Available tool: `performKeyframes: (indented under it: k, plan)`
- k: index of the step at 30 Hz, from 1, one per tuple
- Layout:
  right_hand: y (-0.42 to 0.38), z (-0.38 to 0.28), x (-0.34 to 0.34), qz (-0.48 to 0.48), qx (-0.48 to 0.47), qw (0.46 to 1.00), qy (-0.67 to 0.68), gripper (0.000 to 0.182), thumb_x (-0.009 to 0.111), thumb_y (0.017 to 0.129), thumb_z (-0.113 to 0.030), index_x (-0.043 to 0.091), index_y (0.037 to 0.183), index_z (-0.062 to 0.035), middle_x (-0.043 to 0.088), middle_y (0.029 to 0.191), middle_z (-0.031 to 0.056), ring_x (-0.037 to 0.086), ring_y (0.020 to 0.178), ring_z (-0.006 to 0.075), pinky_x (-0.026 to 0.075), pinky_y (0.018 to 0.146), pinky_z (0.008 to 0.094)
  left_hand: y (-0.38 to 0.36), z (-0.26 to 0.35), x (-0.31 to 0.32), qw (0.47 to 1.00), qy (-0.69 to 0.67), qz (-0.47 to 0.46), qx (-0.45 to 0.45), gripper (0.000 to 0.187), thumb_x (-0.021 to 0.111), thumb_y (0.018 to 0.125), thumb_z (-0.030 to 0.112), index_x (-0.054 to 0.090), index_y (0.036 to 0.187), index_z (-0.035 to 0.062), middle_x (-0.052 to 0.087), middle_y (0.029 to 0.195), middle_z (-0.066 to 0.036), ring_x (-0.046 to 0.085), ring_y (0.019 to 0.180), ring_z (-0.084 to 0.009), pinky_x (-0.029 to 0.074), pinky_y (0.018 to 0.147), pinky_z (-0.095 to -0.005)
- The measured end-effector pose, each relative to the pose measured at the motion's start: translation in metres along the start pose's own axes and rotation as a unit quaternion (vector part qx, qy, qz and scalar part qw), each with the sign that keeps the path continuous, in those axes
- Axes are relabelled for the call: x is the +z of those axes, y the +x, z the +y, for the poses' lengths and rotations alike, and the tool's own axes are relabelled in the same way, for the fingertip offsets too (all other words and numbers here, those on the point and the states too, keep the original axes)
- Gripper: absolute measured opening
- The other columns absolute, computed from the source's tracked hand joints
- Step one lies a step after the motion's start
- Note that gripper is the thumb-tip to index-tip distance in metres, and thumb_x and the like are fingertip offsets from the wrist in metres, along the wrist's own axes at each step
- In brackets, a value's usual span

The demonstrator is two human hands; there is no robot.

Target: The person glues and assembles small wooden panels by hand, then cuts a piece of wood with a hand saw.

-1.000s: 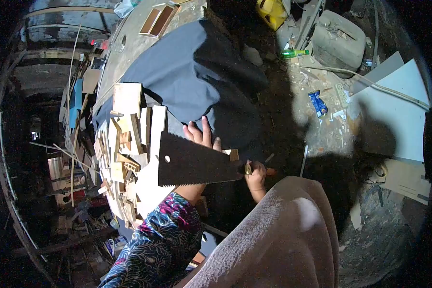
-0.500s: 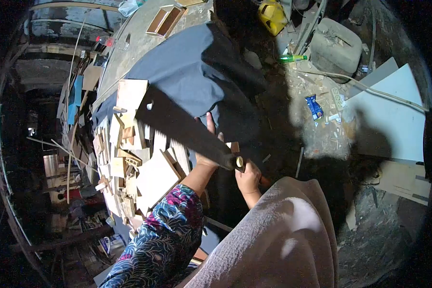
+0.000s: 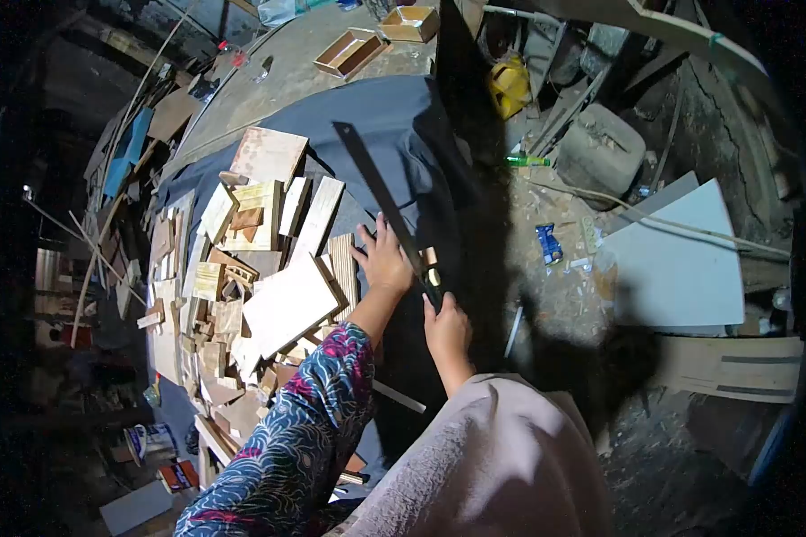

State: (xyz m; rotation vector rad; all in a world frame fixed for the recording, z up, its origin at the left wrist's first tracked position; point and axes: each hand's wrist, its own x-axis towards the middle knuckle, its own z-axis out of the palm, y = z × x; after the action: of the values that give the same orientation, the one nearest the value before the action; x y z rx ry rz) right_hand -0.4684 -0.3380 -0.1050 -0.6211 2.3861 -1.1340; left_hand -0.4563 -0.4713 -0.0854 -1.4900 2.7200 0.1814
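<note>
A long dark handsaw [image 3: 376, 183] slants up and left over a dark blue-grey cloth [image 3: 367, 107]. My right hand [image 3: 449, 333] is closed on its handle at the lower end. My left hand [image 3: 387, 258] lies with fingers spread on the cloth, just left of the blade. A small wood block [image 3: 429, 256] shows at the blade's right side, near the handle. Left of my left hand are a ribbed wood piece [image 3: 343, 268] and a pale board [image 3: 291, 304].
Wood offcuts [image 3: 233, 309] are heaped on the left of the cloth. Two shallow wooden boxes [image 3: 349, 52] [image 3: 409, 23] stand at the far end. On the floor at right are a grey jerrycan [image 3: 602, 154], a green bottle [image 3: 527, 161] and a white panel [image 3: 681, 259].
The saw has turned from a flat, broad view to a steeper, edge-on one. My right hand has shifted slightly down and left. The camera view has shifted too.
</note>
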Motion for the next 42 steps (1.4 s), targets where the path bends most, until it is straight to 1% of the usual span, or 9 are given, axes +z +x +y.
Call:
performKeyframes:
  k: [3, 8, 10, 14, 23, 29, 35, 38, 42]
  plan:
    - [-0.011, -0.002, -0.004, -0.067, 0.004, 0.998, -0.004, 0.039, 0.051, 0.079, -0.037, 0.053, 0.082, 0.0013, 0.056, 0.069, 0.0243, 0.055, 0.067, 0.0397, 0.044, 0.060, 0.0455, -0.012, -0.010, -0.004, 1.000, 0.018, 0.004, 0.011, 0.051, 0.039, 0.081, 0.024, 0.026, 0.129, 0.0126, 0.016, 0.135, -0.018, 0.007, 0.125, -0.0393, 0.004, 0.093, -0.0622]
    - [-0.038, 0.013, 0.008, -0.022, -0.027, 0.999, 0.027, 0.046, 0.049, 0.080, -0.041, 0.050, 0.091, 0.0036, 0.055, 0.070, 0.0275, 0.055, 0.068, 0.0411, 0.045, 0.058, 0.0444, -0.042, -0.020, 0.006, 0.998, 0.028, 0.060, -0.003, 0.055, 0.035, 0.084, 0.032, 0.017, 0.132, 0.0139, 0.013, 0.135, -0.020, 0.006, 0.125, -0.0400, 0.001, 0.091, -0.0649]
    - [-0.045, 0.012, 0.002, -0.082, 0.033, 0.995, 0.048, 0.053, 0.048, 0.079, -0.045, 0.050, 0.095, 0.0050, 0.056, 0.076, 0.0286, 0.054, 0.074, 0.0424, 0.044, 0.063, 0.0446, -0.049, -0.017, 0.007, 0.997, 0.042, 0.058, 0.010, 0.054, 0.034, 0.084, 0.031, 0.016, 0.133, 0.0142, 0.012, 0.136, -0.019, 0.005, 0.126, -0.0379, -0.001, 0.091, -0.0640]
    - [-0.054, 0.008, -0.002, -0.103, 0.053, 0.993, 0.017, 0.054, 0.049, 0.079, -0.045, 0.049, 0.096, 0.0061, 0.056, 0.078, 0.0282, 0.054, 0.076, 0.0426, 0.043, 0.065, 0.0452, -0.050, -0.017, 0.005, 0.998, 0.011, 0.059, 0.029, 0.054, 0.032, 0.084, 0.030, 0.016, 0.132, 0.0129, 0.011, 0.136, -0.020, 0.004, 0.126, -0.0385, 0.001, 0.093, -0.0622]
    - [-0.058, -0.001, 0.006, -0.037, 0.052, 0.997, 0.054, 0.048, 0.054, 0.079, -0.035, 0.050, 0.096, 0.0099, 0.056, 0.079, 0.0283, 0.055, 0.077, 0.0413, 0.044, 0.067, 0.0416, -0.050, -0.017, 0.009, 0.994, -0.013, 0.096, 0.058, 0.053, 0.033, 0.084, 0.029, 0.019, 0.132, 0.0116, 0.013, 0.135, -0.022, 0.007, 0.125, -0.0383, 0.004, 0.097, -0.0557]
    - [-0.067, -0.009, -0.022, 0.095, 0.015, 0.987, 0.131, 0.041, 0.053, 0.080, -0.033, 0.052, 0.089, 0.0078, 0.057, 0.079, 0.0256, 0.054, 0.076, 0.0405, 0.042, 0.065, 0.0405, -0.050, -0.020, 0.014, 0.991, -0.017, 0.107, 0.074, 0.053, 0.033, 0.084, 0.029, 0.019, 0.131, 0.0099, 0.013, 0.134, -0.023, 0.009, 0.125, -0.0393, 0.007, 0.099, -0.0508]
    - [-0.080, 0.036, 0.002, 0.075, 0.034, 0.988, 0.131, 0.034, 0.053, 0.080, -0.028, 0.053, 0.079, 0.0067, 0.057, 0.071, 0.0234, 0.056, 0.068, 0.0378, 0.042, 0.060, 0.0385, -0.052, -0.017, 0.017, 0.994, -0.021, 0.082, 0.075, 0.055, 0.034, 0.084, 0.028, 0.016, 0.132, 0.0086, 0.011, 0.134, -0.024, 0.008, 0.124, -0.0403, 0.009, 0.099, -0.0498]
    - [-0.088, 0.052, 0.020, 0.053, 0.045, 0.983, 0.168, 0.028, 0.053, 0.081, -0.022, 0.056, 0.090, 0.0038, 0.060, 0.075, 0.0191, 0.060, 0.070, 0.0282, 0.044, 0.063, 0.0337, -0.051, -0.015, 0.013, 0.994, -0.018, 0.081, 0.073, 0.054, 0.034, 0.083, 0.026, 0.018, 0.132, 0.0086, 0.011, 0.134, -0.024, 0.009, 0.124, -0.0402, 0.009, 0.099, -0.0497]
    - [-0.092, 0.067, 0.039, 0.041, 0.046, 0.990, 0.129, 0.028, 0.055, 0.079, -0.024, 0.056, 0.087, 0.0031, 0.059, 0.069, 0.0186, 0.059, 0.065, 0.0288, 0.044, 0.059, 0.0343, -0.052, -0.016, 0.016, 0.994, -0.020, 0.081, 0.071, 0.053, 0.034, 0.083, 0.025, 0.019, 0.131, 0.0090, 0.012, 0.134, -0.023, 0.009, 0.125, -0.0397, 0.009, 0.099, -0.0497]
